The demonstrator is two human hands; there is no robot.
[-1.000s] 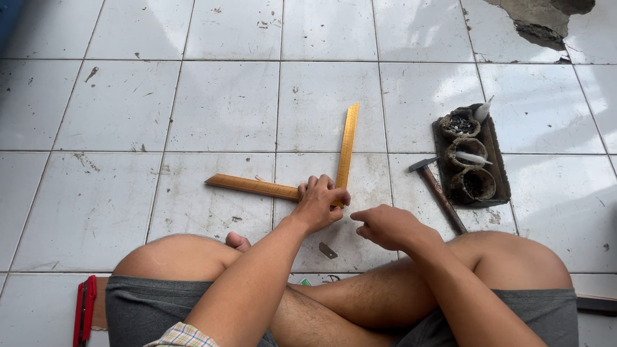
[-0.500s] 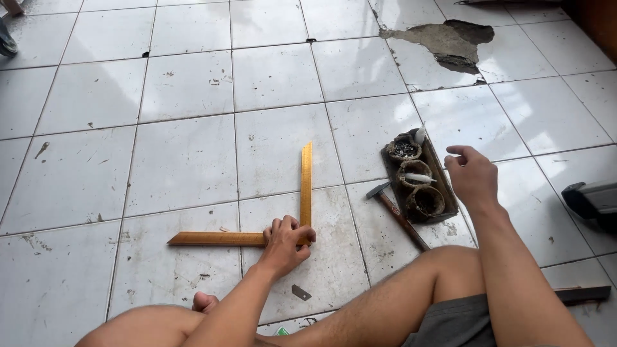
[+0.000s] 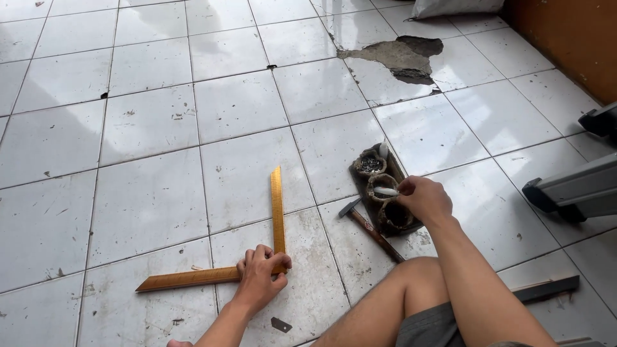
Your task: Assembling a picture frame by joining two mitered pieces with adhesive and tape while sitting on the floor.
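Observation:
Two thin wooden strips (image 3: 277,209) lie on the white tiled floor, meeting in an L shape. My left hand (image 3: 259,277) presses down on the corner where they join. My right hand (image 3: 424,200) reaches over a dark board (image 3: 360,172) carrying three small round tins. Its fingers pinch a small white object at the middle tin (image 3: 383,186). A hammer (image 3: 370,229) with a wooden handle lies on the floor just left of the board.
My bare knee (image 3: 411,289) rises at the bottom centre. A grey metal leg with a black foot (image 3: 565,189) lies at the right. A broken patch (image 3: 402,56) in the tiles shows at the top. A small dark piece (image 3: 280,324) lies near my left wrist.
My right hand left the strips, swung right and came down onto the board of tins. My left hand stayed on the corner. The view has shifted right and up.

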